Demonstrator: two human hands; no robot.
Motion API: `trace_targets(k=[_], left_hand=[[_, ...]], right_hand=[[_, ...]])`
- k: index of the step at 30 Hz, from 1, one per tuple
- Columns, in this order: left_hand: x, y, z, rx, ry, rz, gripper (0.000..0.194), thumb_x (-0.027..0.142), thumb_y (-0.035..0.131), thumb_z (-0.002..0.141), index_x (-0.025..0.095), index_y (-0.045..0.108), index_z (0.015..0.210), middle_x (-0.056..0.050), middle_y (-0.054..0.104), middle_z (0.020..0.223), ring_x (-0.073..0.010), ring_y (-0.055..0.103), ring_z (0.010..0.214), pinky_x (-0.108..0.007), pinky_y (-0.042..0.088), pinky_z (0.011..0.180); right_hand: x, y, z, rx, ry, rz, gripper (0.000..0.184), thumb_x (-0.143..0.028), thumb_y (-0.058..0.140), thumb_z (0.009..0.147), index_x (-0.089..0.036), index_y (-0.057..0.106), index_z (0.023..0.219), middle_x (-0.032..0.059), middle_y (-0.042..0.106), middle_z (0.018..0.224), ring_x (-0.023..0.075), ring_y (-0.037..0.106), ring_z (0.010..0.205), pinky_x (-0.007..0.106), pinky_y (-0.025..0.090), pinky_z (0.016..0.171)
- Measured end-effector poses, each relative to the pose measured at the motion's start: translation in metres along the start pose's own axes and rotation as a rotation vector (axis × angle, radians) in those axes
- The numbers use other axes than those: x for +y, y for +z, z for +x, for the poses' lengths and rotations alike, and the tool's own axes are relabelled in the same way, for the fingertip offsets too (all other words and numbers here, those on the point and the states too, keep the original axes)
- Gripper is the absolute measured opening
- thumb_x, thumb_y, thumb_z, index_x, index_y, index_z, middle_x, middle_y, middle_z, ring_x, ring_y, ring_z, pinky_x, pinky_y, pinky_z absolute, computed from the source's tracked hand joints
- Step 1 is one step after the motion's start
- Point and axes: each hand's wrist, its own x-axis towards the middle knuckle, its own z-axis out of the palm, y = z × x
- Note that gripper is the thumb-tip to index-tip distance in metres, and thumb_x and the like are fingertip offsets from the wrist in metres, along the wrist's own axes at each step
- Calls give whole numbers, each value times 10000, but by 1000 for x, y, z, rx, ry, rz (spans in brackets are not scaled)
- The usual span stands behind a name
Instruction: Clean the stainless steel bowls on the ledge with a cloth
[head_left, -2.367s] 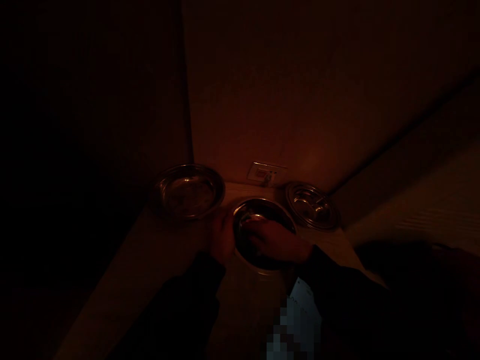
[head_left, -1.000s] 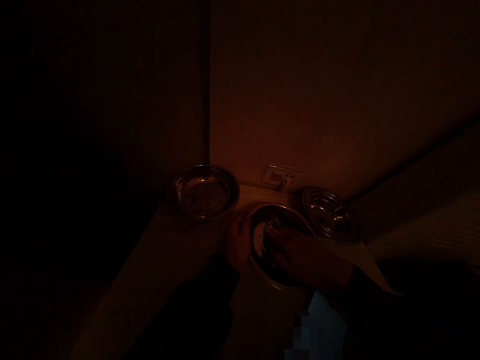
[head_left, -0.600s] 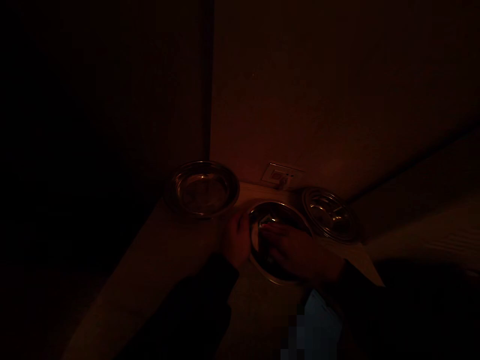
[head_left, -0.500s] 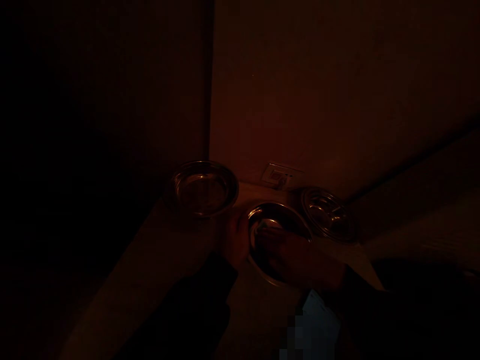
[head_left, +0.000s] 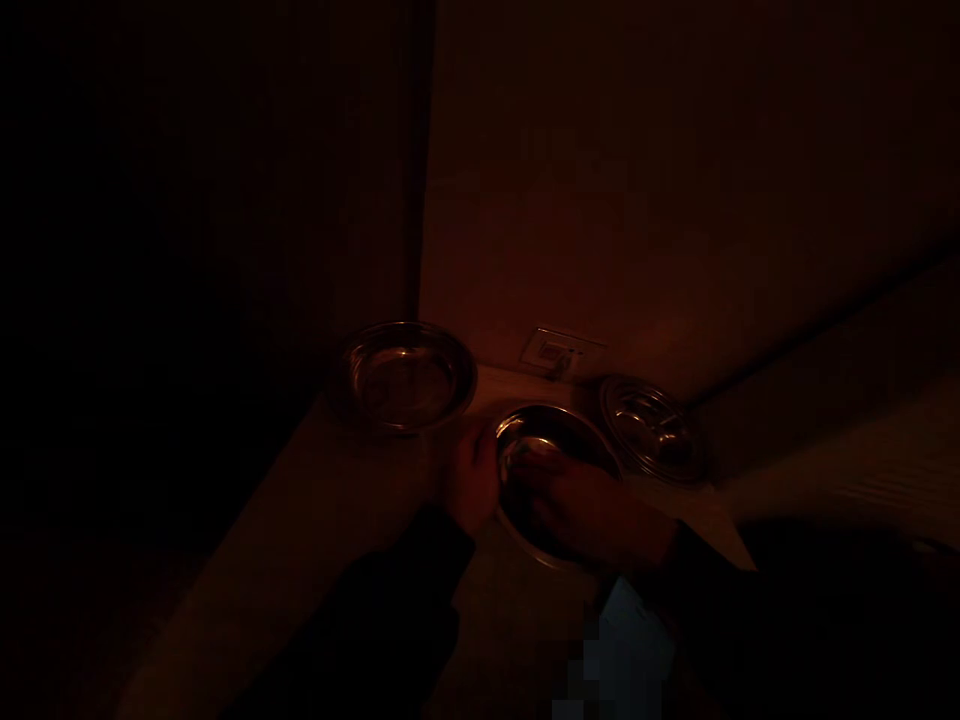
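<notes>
In dim reddish light, a shiny metal bowl (head_left: 559,415) stands tilted on a table. My left hand (head_left: 472,485) is closed at the bowl's left rim, and its fingers seem wrapped over the edge. Inside the bowl lies my right hand (head_left: 581,500), fingers reaching down to the left against the inner surface. A small pale patch shows by its fingertips, but the dark hides what it is.
Another round metal dish (head_left: 409,425) stands at the left of the table (head_left: 360,490). Stacked or ridged metal plates (head_left: 652,430) sit at the right. A wall socket (head_left: 562,350) with something plugged in is behind. A pale bluish item (head_left: 630,640) lies in front.
My right hand has shifted slightly within the bowl, and less of the pale patch by its fingers shows. My left hand stays at the rim.
</notes>
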Motion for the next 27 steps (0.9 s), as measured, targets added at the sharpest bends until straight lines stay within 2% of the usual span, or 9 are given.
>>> trace_targets(k=[2, 4, 9, 13, 15, 22, 27], left_hand=[[0, 0, 0, -13, -28, 6, 273, 259, 447, 875, 147, 687, 945, -87, 720, 1005, -214, 650, 934, -338, 460, 884], [0, -1, 0, -16, -39, 7, 283, 259, 438, 881, 134, 679, 958, -98, 716, 1011, -215, 648, 935, -339, 460, 881], [1, 0, -2, -10, -13, 2, 274, 267, 438, 877, 153, 677, 946, -86, 720, 997, -217, 650, 927, -344, 460, 873], [2, 0, -3, 16, -8, 62, 277, 252, 430, 872, 142, 675, 940, -109, 714, 1014, -236, 650, 945, -369, 468, 883], [3, 0, -4, 11, -17, 85, 286, 260, 419, 878, 137, 670, 942, -114, 713, 1005, -240, 649, 945, -379, 470, 889], [9, 0, -8, -30, -95, 68, 289, 229, 424, 885, 137, 641, 1051, -110, 679, 1139, -229, 617, 1066, -367, 430, 969], [13, 3, -13, 6, -239, 57, 291, 234, 412, 904, 154, 609, 1103, -107, 641, 1217, -223, 588, 1124, -345, 422, 980]], right_hand=[[5, 0, 2, 25, 66, -13, 348, -176, 410, 913, -106, 587, 1204, 167, 612, 1245, 253, 578, 1148, 391, 440, 991], [8, -1, 3, 31, 73, -13, 354, -170, 407, 912, -98, 586, 1208, 176, 604, 1257, 259, 577, 1152, 396, 441, 987], [6, -2, -4, -34, -47, 56, 305, -166, 458, 886, -178, 636, 1134, 86, 634, 1230, 207, 585, 1132, 329, 440, 991], [13, 0, -2, 26, 84, 26, 373, -162, 412, 898, -119, 576, 1231, 152, 604, 1272, 241, 571, 1169, 372, 431, 1007], [17, 2, -1, 36, 104, 23, 390, -173, 403, 905, -100, 558, 1256, 170, 591, 1289, 249, 566, 1181, 380, 426, 1014], [17, 3, -5, 50, 144, 24, 376, -168, 405, 897, -108, 589, 1219, 162, 597, 1285, 264, 567, 1176, 411, 429, 1015], [18, 5, -5, 77, 141, -1, 330, -169, 411, 905, -135, 624, 1155, 146, 618, 1253, 257, 591, 1129, 411, 447, 992]])
